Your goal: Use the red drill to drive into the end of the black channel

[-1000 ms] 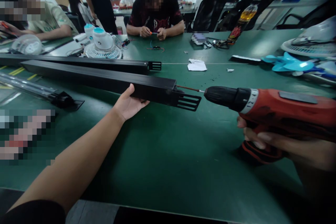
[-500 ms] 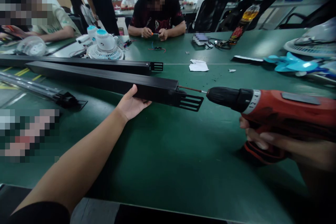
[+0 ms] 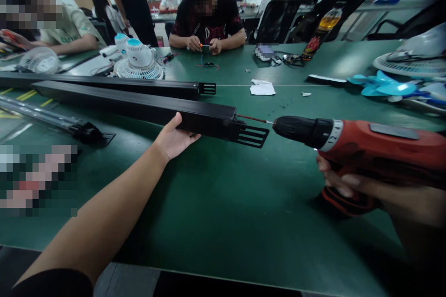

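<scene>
My left hand [image 3: 176, 138] grips a long black rectangular housing [image 3: 139, 104] near its right end, thumb on the near side and fingers underneath. A flat slotted black bracket [image 3: 253, 135] juts from that end. My right hand [image 3: 343, 181] is wrapped round the handle of a red and black cordless drill [image 3: 376, 141], which points left. From the drill's chuck a thin, rust-brown rod [image 3: 251, 118] reaches to the end of the housing; how far it goes in is hidden. A second black housing [image 3: 167, 87] lies just behind the first.
At left lies a clear-topped rail [image 3: 42, 113] with a black end. White fans [image 3: 137, 58], paper scraps [image 3: 262, 87], a tilted bottle [image 3: 322, 32] and blue fan blades [image 3: 381, 83] are on the green table [image 3: 223, 222]. A person [image 3: 208, 14] sits opposite, handling a small part.
The view has shifted very slightly. Both hands, the drill and the housing keep almost the same positions relative to each other.
</scene>
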A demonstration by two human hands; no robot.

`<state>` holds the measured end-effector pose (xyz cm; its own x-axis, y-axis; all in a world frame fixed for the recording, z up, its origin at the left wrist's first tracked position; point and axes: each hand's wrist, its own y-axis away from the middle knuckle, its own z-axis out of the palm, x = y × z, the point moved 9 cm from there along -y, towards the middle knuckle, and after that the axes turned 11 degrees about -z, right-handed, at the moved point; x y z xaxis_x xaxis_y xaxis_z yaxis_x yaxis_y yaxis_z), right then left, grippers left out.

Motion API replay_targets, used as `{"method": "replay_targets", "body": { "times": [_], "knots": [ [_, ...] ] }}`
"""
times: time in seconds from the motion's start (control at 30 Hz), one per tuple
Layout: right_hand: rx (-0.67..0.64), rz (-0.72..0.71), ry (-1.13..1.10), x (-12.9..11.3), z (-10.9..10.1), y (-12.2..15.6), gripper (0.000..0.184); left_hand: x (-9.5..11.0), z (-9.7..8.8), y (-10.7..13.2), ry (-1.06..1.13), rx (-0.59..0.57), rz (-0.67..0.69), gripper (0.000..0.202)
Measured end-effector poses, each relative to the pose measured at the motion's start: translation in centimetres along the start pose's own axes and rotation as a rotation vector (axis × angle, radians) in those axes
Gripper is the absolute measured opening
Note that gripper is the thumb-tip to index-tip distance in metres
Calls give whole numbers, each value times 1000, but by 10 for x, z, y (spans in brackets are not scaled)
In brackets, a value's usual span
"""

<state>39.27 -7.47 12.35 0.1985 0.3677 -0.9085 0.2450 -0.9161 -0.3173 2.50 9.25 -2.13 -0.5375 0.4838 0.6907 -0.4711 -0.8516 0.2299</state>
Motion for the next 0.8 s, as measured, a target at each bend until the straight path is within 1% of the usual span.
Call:
{"method": "replay_targets", "body": {
  "times": [0.2,0.4,0.6,0.8],
  "knots": [
    [-25,-1,-21,-3,3,-2,30,0,0,0,12,-5,-5,50],
    [7,-53,40,-12,1,-4,31,-1,-4,-1,29,-38,-9,54],
    [5,4,15,-3,-1,-1,34,-2,-3,-1,24,-24,-13,55],
    [3,27,6,5,-4,2,31,-1,-1,0,12,36,7,52]
  ]
}}
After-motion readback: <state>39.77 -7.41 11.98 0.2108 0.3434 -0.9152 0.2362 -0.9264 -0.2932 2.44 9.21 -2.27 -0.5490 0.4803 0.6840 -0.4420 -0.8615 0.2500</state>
